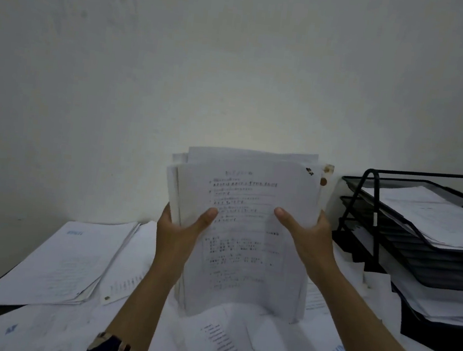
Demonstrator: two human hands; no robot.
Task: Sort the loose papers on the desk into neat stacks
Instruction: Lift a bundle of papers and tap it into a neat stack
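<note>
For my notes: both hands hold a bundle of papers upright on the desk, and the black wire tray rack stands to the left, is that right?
Not quite. The head view shows the tray rack on the right, not the left. The rest holds: the left hand and right hand grip the bundle of papers upright on the desk.

We cannot read the blurred print on the paper bundle; right of it, the black tray rack runs past the frame's edge.
</note>
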